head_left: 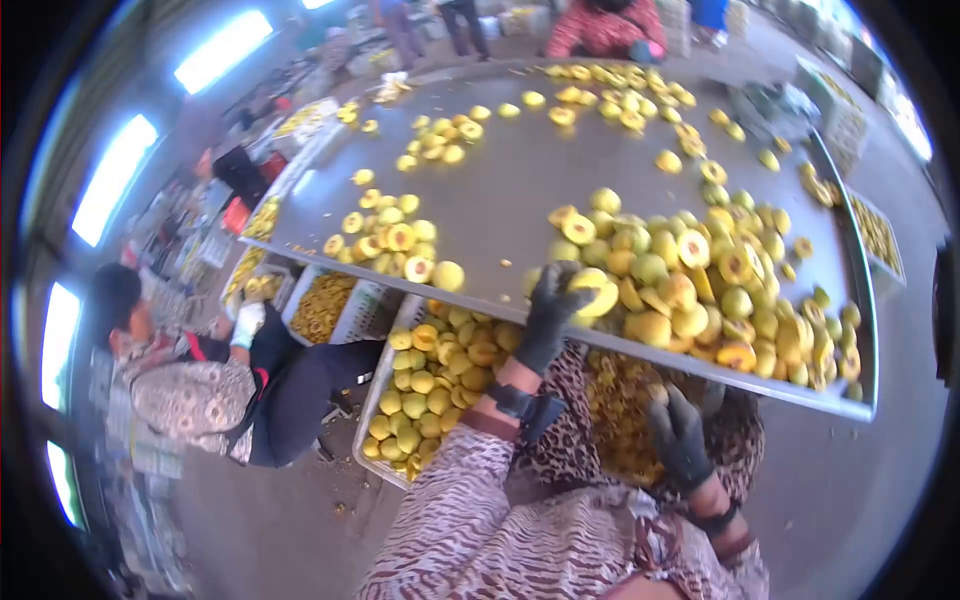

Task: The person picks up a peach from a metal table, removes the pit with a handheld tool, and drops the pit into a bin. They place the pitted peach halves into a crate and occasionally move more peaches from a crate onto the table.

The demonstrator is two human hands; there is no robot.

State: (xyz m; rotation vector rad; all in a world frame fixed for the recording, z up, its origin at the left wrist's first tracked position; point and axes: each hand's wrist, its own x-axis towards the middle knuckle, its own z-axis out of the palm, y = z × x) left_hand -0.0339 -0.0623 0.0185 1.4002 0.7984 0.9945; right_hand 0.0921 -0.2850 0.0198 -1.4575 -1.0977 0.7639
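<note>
My left hand (548,318), in a dark glove, is closed on a yellow peach half (598,292) at the near edge of the metal table (500,240). Right beside it rises a big pile of halved peaches (690,265), many with hollow centers facing up. Lower down, my right hand (680,440), also gloved, has its fingers curled together above a container of brown-yellow scraps (625,415) between my knees. A small pale bit shows at those fingertips; I cannot tell what it is.
A white crate of peaches (420,395) stands left of my legs. Smaller peach groups (385,240) lie across the table. A seated person (215,385) works at the left beside a crate of scraps (325,305); another person (605,30) is at the far edge. A plastic bag (775,108) lies far right.
</note>
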